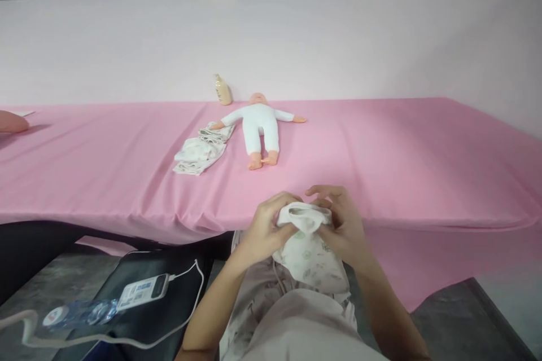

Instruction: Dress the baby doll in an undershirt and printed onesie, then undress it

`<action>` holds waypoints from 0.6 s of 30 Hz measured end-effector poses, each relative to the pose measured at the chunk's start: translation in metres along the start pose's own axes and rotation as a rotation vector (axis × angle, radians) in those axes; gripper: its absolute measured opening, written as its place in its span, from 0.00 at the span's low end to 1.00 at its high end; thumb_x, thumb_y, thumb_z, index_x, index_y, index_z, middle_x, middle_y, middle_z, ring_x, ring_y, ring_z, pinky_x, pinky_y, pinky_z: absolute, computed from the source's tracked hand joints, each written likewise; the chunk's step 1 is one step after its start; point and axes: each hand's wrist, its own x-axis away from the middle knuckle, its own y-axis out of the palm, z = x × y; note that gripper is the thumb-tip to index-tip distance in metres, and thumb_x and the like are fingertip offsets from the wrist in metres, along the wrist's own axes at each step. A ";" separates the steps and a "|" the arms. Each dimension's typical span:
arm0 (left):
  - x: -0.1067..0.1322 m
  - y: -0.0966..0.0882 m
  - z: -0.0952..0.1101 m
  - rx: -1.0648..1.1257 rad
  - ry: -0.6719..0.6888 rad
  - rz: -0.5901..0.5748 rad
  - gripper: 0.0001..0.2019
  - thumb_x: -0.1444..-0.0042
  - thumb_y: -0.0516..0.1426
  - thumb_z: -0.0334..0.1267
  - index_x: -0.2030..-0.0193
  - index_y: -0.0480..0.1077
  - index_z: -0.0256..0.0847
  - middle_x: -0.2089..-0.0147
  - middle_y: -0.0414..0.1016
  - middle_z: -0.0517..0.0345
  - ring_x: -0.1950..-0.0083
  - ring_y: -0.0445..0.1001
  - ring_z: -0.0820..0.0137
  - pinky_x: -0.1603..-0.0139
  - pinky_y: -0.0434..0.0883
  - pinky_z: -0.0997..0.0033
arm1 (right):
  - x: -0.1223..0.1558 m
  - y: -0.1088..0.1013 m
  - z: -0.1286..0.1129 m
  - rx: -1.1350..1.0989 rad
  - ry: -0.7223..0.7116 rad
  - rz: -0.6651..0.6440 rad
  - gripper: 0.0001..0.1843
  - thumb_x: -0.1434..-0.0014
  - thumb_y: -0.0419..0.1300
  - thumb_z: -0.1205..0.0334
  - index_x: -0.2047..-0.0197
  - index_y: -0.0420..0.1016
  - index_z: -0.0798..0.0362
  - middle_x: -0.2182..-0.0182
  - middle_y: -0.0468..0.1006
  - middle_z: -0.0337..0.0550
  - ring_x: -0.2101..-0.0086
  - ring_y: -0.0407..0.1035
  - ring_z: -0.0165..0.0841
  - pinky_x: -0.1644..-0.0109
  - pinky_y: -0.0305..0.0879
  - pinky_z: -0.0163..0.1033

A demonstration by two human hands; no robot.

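Both hands grip a white printed baby garment [311,259] by its rolled opening, above my lap at the table's front edge. On the left side of that opening, my left hand [271,228] pinches the cloth between thumb and fingers. My right hand [341,225] closes on the opposite side, its index finger raised off the cloth. Farther back, a baby doll [260,124] in a white suit lies on its back with arms spread. Beside its arm on the left sits a pile of folded white printed clothes [201,152].
A pump bottle [223,90] stands by the wall behind the pink-covered table [393,169]. At far left, part of another doll or limb [12,122] shows. On a black chair [156,265] to my left lie a phone [144,291], a cable and a plastic bottle [82,313].
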 end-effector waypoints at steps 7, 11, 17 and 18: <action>-0.007 -0.019 -0.011 0.152 -0.051 0.397 0.07 0.48 0.59 0.38 0.70 0.65 0.39 0.72 0.64 0.63 0.71 0.62 0.76 0.69 0.63 0.78 | 0.011 -0.003 0.035 -0.047 0.239 -0.164 0.25 0.49 0.65 0.59 0.50 0.61 0.45 0.53 0.71 0.44 0.54 0.69 0.34 0.55 0.71 0.39; -0.003 -0.031 -0.010 0.261 -0.069 0.441 0.08 0.49 0.59 0.38 0.72 0.64 0.39 0.73 0.62 0.64 0.72 0.60 0.77 0.71 0.62 0.78 | 0.018 -0.012 0.054 0.089 0.396 -0.373 0.15 0.44 0.60 0.57 0.53 0.71 0.52 0.58 0.76 0.45 0.56 0.70 0.36 0.54 0.69 0.42; 0.001 -0.034 -0.015 0.350 -0.079 0.437 0.08 0.51 0.61 0.39 0.71 0.66 0.40 0.74 0.65 0.63 0.74 0.64 0.75 0.72 0.64 0.75 | 0.010 -0.006 0.047 0.178 0.305 -0.476 0.13 0.42 0.57 0.53 0.62 0.74 0.53 0.68 0.76 0.40 0.68 0.70 0.33 0.66 0.68 0.37; 0.001 -0.035 -0.017 0.360 -0.074 0.444 0.07 0.51 0.61 0.38 0.70 0.66 0.40 0.73 0.67 0.63 0.72 0.66 0.74 0.72 0.65 0.74 | 0.009 -0.004 0.042 0.178 0.256 -0.512 0.13 0.41 0.56 0.53 0.62 0.75 0.53 0.67 0.76 0.41 0.67 0.71 0.33 0.65 0.69 0.38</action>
